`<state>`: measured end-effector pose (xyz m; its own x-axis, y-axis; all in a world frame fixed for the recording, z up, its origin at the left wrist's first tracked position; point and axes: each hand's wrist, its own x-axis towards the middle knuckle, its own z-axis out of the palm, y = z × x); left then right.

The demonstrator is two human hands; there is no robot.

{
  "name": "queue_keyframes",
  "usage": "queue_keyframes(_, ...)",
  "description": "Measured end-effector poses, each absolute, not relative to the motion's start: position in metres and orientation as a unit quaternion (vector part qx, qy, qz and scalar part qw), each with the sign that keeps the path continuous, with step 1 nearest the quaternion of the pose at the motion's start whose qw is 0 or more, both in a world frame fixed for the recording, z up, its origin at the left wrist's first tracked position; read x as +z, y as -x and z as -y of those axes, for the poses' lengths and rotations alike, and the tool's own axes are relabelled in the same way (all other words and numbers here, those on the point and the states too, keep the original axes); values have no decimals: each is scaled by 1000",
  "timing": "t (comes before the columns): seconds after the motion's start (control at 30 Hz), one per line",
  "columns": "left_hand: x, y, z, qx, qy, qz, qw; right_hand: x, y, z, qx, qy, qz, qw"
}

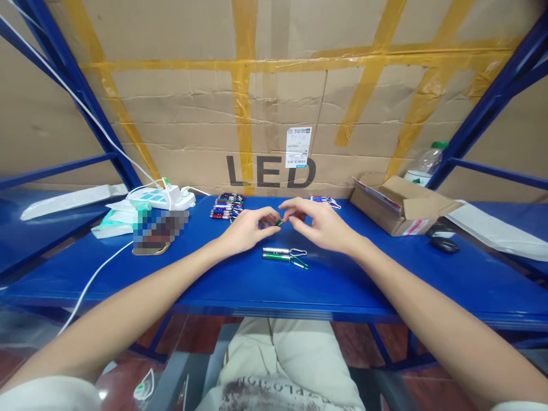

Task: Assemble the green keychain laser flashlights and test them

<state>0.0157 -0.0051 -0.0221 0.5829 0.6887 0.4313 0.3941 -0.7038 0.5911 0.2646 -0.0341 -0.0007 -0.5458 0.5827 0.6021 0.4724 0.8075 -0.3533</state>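
My left hand [248, 229] is closed in a pinch on a small green flashlight [279, 222], of which only the end shows past the fingers. Close beside it, my right hand [322, 225] has thumb and fingers curled together; whatever they hold is hidden or too small to name. On the blue table in front of both hands lie a silver flashlight [276, 250] and a green flashlight with a carabiner clip [275, 257], side by side. Several red, blue and dark flashlights [222, 209] lie in a row behind my left hand. A few more flashlights [319, 199] show behind the right one.
An opened cardboard box [381, 208] stands at the right, with a bottle [428, 162] behind it and a black mouse [444, 244] in front. A power strip [165, 197], tissue pack [117, 220] and blurred phone-like object [160, 233] sit left. Large cardboard [192, 125] backs the table.
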Motion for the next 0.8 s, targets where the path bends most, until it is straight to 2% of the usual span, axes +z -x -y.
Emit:
queue_keyframes(0.3, -22, -14, 3, 325, -870, -322, 186, -1, -271, 25, 74, 359, 837, 406)
queue_keyframes(0.37, -23, -13, 3, 311, -876, -324, 175, -6, -277, 16, 34, 389, 844, 367)
queue_keyframes(0.5, -25, -12, 2, 285, -885, -330, 165, -18, -286, 1, -25, 417, 882, 217)
queue_keyframes(0.57, -25, -12, 2, 278, -887, -331, 164, -21, -288, -2, -32, 422, 890, 169)
queue_keyframes(0.8, -24, -13, 2, 274, -886, -336, 165, -20, -285, 3, 5, 423, 899, 114)
